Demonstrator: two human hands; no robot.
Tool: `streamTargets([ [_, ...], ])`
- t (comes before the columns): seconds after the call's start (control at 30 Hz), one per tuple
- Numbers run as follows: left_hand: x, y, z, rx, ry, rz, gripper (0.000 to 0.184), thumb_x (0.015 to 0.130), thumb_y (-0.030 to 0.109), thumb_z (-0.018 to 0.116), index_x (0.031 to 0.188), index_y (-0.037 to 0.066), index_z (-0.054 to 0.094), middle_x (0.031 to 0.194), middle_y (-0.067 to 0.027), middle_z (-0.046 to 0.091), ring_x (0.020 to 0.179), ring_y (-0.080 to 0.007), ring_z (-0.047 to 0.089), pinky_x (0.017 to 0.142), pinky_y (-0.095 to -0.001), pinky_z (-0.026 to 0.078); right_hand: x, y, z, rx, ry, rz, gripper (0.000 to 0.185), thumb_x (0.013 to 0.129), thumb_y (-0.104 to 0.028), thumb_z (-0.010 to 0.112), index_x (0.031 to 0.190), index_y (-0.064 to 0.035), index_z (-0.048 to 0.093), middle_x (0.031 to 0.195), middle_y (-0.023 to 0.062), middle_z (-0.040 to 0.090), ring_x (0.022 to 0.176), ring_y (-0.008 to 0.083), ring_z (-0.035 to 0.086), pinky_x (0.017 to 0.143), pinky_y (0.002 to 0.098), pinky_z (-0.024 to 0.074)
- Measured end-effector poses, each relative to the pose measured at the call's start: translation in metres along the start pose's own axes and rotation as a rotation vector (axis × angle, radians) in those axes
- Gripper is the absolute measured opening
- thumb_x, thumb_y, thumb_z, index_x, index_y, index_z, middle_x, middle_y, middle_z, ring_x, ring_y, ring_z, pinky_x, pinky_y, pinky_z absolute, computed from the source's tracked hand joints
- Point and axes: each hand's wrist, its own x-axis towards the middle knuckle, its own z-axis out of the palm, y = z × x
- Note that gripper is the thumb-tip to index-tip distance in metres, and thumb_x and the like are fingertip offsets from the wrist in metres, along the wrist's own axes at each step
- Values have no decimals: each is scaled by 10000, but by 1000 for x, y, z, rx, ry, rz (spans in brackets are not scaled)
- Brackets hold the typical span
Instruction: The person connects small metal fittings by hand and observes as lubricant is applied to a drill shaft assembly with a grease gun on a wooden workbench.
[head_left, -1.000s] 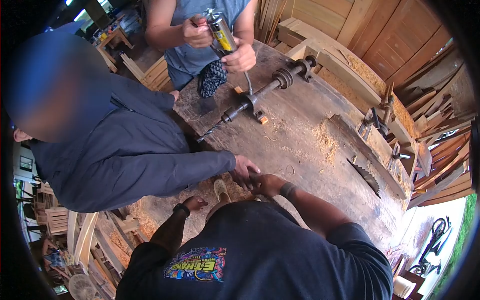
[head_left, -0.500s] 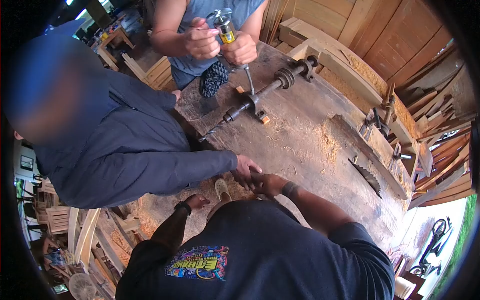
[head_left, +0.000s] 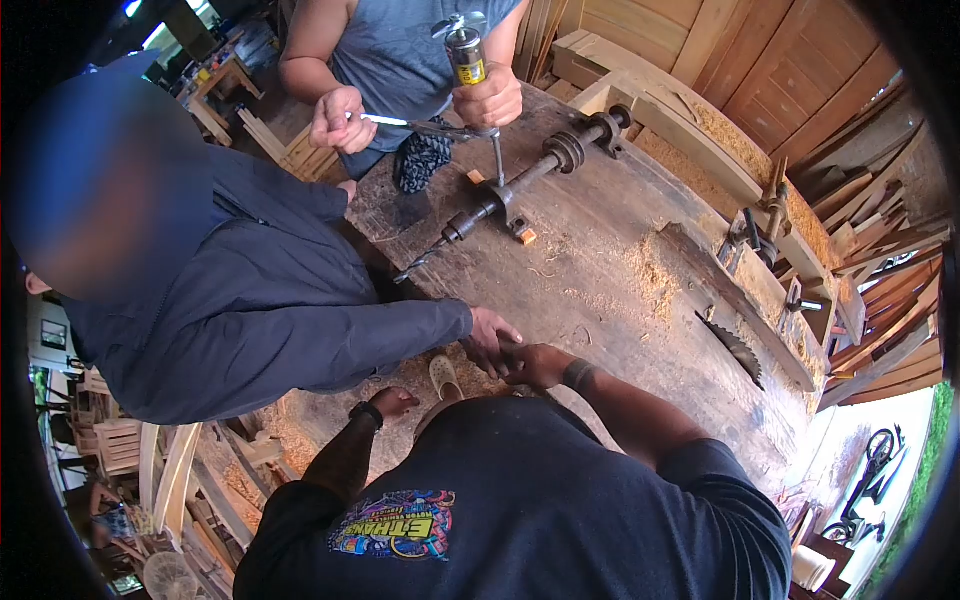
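Observation:
My right hand (head_left: pixel 535 366) is at the near edge of the wooden worktable (head_left: pixel 600 250), fingers curled, a wristband behind it. A co-worker's hand (head_left: pixel 492 335) touches it, and what lies between them is hidden. My left hand (head_left: pixel 396 402), with a watch at its wrist, hangs low beside the table, fingers loosely bent, nothing visible in it. Across the table another person grips a grease gun (head_left: pixel 467 62) and its lever (head_left: pixel 385 121). The gun's tube meets a metal shaft (head_left: pixel 535 176) that carries a pulley (head_left: pixel 566 152) and a drill bit (head_left: pixel 420 262).
A toothed circular saw blade (head_left: pixel 735 352) rises through the tabletop beside a wooden fence (head_left: pixel 735 305). Sawdust (head_left: pixel 655 285) lies on the table. Scrap wood (head_left: pixel 890 330) is stacked at the right. A person in a dark jacket (head_left: pixel 270 270) stands close on my left.
The person across the table has swung the grease gun's lever outward to the left, one hand now away from the gun's body. My hands stay about where they were.

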Motion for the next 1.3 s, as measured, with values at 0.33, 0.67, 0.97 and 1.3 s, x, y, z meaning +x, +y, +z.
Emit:
streamTargets([
  [0.33, -2, 8, 0, -67, -26, -6, 472, 937, 459, 771, 1069, 7, 741, 945, -105, 765, 806, -174, 718, 751, -352, 570, 5, 13, 10, -6, 46, -5, 432, 931, -406, 715, 1244, -115, 656, 1075, 163, 735, 1042, 339, 709, 907, 446, 535],
  [0.67, 4, -3, 6, -76, -15, -7, 414, 959, 431, 750, 1027, 24, 724, 890, -71, 739, 793, -160, 691, 734, -340, 552, 7, 14, 8, -36, -5, -2, 458, 928, -418, 718, 1272, -133, 620, 1088, 149, 723, 1054, 341, 700, 898, 449, 529],
  [0.97, 1, 2, 4, 5, -39, -15, 419, 958, 446, 749, 1046, 37, 721, 942, -73, 737, 851, -168, 694, 741, -349, 551, 10, 21, 12, -22, -3, -25, 434, 942, -398, 714, 1271, -131, 618, 1132, 136, 721, 1085, 325, 696, 935, 441, 522],
  [1.3, -6, 46, 15, -297, -186, 164, 428, 1027, 430, 661, 1156, 24, 703, 939, -28, 710, 873, -133, 677, 735, -309, 527, 2, -2, -3, 19, -59, 55, 390, 948, -398, 711, 1199, -103, 661, 1114, 145, 725, 1092, 318, 701, 933, 430, 525],
])
